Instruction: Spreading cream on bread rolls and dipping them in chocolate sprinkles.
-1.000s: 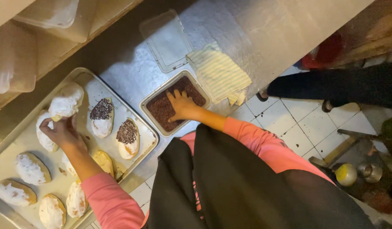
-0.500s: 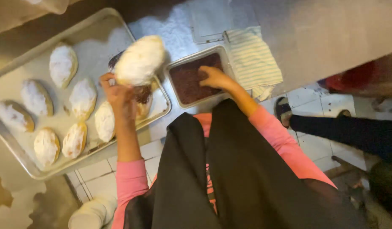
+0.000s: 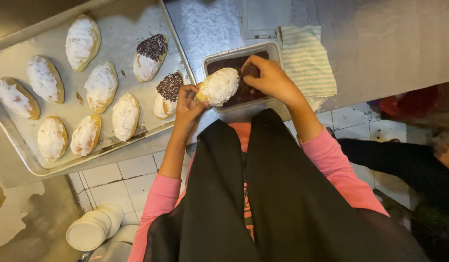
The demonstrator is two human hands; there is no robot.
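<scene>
Cream bun [image 3: 218, 86] gripped by left hand [image 3: 186, 104]; right hand [image 3: 270, 77] pinching sprinkles over rectangular tub [image 3: 212, 60].

My left hand [image 3: 188, 104] is raised, fingers curled and pinched shut on the bun [image 3: 218, 86]. Just beside the bun, my right hand [image 3: 270, 80] hangs palm down, fingertips bunched, wrist bent, both forearms reaching forward.
</scene>
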